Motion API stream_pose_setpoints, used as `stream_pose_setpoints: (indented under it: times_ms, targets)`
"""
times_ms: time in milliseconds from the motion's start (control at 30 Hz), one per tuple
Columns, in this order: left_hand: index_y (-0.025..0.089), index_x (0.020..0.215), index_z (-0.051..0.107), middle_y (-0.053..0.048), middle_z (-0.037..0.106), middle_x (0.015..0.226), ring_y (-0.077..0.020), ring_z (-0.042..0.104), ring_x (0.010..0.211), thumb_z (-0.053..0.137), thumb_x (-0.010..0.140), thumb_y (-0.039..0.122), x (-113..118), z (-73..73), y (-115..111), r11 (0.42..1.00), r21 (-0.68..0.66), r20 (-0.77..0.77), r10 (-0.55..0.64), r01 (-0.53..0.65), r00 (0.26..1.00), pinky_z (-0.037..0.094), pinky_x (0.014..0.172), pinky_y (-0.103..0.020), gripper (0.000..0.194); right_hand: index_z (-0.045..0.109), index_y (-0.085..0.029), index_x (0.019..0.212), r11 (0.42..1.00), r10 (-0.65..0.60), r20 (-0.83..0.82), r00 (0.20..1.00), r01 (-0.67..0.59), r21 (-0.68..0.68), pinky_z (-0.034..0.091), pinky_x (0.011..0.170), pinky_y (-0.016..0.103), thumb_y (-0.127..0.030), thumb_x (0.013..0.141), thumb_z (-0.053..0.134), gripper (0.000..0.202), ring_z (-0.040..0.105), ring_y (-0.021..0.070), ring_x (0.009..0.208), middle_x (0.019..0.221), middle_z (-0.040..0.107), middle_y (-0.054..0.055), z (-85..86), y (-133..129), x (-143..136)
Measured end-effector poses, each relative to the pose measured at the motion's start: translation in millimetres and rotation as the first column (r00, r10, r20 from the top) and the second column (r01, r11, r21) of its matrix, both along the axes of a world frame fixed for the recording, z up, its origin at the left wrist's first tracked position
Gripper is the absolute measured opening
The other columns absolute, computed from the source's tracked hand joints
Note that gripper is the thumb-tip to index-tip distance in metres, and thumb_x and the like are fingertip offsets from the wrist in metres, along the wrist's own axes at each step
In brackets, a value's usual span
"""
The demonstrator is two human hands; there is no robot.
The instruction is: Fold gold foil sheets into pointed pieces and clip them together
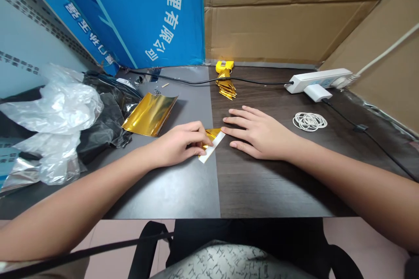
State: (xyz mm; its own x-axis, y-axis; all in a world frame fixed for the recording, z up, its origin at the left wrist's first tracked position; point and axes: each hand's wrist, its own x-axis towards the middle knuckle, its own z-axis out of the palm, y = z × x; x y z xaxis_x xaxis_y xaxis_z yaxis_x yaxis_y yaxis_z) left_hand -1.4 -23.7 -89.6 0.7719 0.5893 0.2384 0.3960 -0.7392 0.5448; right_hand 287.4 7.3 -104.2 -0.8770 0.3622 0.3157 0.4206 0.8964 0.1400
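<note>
Near the middle of the table lies a small piece of gold foil paper [213,132], folded so that a white strip of its back shows along one edge. My left hand [183,143] bends over it, thumb and fingertips pressed on the paper's left part and covering some of it. Flat on the dark wood side, my right hand [258,134] has its fingers spread; one fingertip touches or nearly touches the paper's upper right corner. A larger curled gold foil sheet [150,114] rests left of my left hand.
Folded gold pieces [225,87] sit by a yellow object [224,66] at the back. A black cable [193,82] runs to a white power strip [321,80]. White cord loops [309,121] lie at right, crumpled plastic bags [62,109] at left.
</note>
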Motion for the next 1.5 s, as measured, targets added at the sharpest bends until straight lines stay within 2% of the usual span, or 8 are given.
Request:
stream_pose_setpoints:
  times_ms: [67,233,433,700,867,1133,1367,1500]
  targets:
    - [0.017,0.114,0.072,-0.006,0.062,0.100,-0.0144,0.061,0.090,0.067,0.096,0.023,-0.4,-1.0,2.2,0.998,0.052,-0.025,0.028,-0.027,0.999,0.052,0.083,-0.029,0.020,0.070,-0.016,0.132,1.000,-0.010,-0.012,1.000,0.010,0.008,0.043,0.113,0.061,-0.039,0.105,0.048,0.042,0.054,0.0379,0.136,0.139,0.064,0.014,-1.1,0.1,-0.8]
    - [0.018,0.140,0.060,-0.012,0.063,0.119,-0.0243,0.053,0.110,0.070,0.094,0.041,-1.7,-3.7,10.0,0.987,0.156,-0.133,0.049,-0.028,0.990,0.047,0.100,-0.044,0.053,0.068,-0.015,0.134,1.000,-0.002,-0.028,1.000,0.003,0.008,0.040,0.116,0.062,-0.037,0.104,0.051,0.041,0.051,0.0374,0.139,0.139,0.063,0.016,-2.6,2.1,-3.2]
    - [0.015,0.140,0.059,-0.013,0.058,0.142,-0.0296,0.044,0.138,0.059,0.100,0.036,-3.5,-4.7,14.9,0.982,0.163,-0.214,-0.059,0.095,0.975,0.036,0.117,-0.051,0.045,0.069,-0.013,0.131,1.000,0.009,-0.037,0.999,-0.009,-0.004,0.035,0.117,0.066,-0.036,0.105,0.049,0.041,0.049,0.0387,0.141,0.138,0.064,0.016,-1.2,4.3,-5.8]
    - [0.019,0.133,0.059,-0.007,0.047,0.158,-0.0316,0.040,0.146,0.048,0.103,0.036,-4.4,-0.7,12.5,0.986,0.139,-0.306,-0.050,0.097,0.951,0.038,0.113,-0.053,0.036,0.070,-0.017,0.131,0.999,0.032,-0.045,0.998,-0.033,-0.012,0.037,0.113,0.069,-0.033,0.102,0.055,0.036,0.052,0.0380,0.138,0.136,0.065,0.015,-1.1,5.3,-2.8]
    - [0.019,0.129,0.059,-0.006,0.044,0.160,-0.0352,0.038,0.148,0.044,0.104,0.034,-1.3,1.1,10.6,0.970,0.222,-0.382,-0.009,0.102,0.924,0.038,0.110,-0.053,0.033,0.069,-0.022,0.133,0.999,0.009,-0.034,0.999,-0.010,-0.047,0.037,0.109,0.075,-0.033,0.103,0.053,0.035,0.052,0.0399,0.138,0.136,0.066,0.014,-1.7,9.1,0.9]
    - [0.015,0.125,0.060,-0.007,0.045,0.159,-0.0342,0.039,0.147,0.040,0.102,0.030,5.7,-0.9,7.6,0.937,0.329,-0.402,0.022,0.122,0.915,0.039,0.106,-0.051,0.034,0.075,-0.024,0.122,0.997,0.051,-0.075,0.996,-0.055,-0.052,0.042,0.109,0.069,-0.035,0.103,0.054,0.030,0.057,0.0371,0.133,0.133,0.068,0.011,-2.4,14.8,4.1]
    - [0.013,0.124,0.061,-0.011,0.046,0.158,-0.0338,0.041,0.144,0.042,0.099,0.027,10.2,-0.5,7.7,0.932,0.338,-0.396,0.017,0.129,0.918,0.038,0.106,-0.050,0.034,0.076,-0.019,0.106,0.993,0.089,-0.254,0.963,-0.105,-0.048,0.046,0.109,0.058,-0.025,0.097,0.061,0.019,0.064,0.0313,0.120,0.116,0.075,0.008,-3.3,7.2,-2.5]
    - [0.016,0.131,0.058,-0.009,0.043,0.161,-0.0329,0.036,0.148,0.041,0.103,0.032,4.6,-3.8,12.3,0.949,0.284,-0.393,-0.014,0.136,0.919,0.034,0.111,-0.050,0.036,0.072,-0.015,0.117,0.963,0.213,-0.248,0.945,-0.247,-0.112,0.050,0.101,0.046,-0.027,0.098,0.061,0.025,0.062,0.0280,0.120,0.120,0.073,0.009,1.0,-10.2,-12.5]
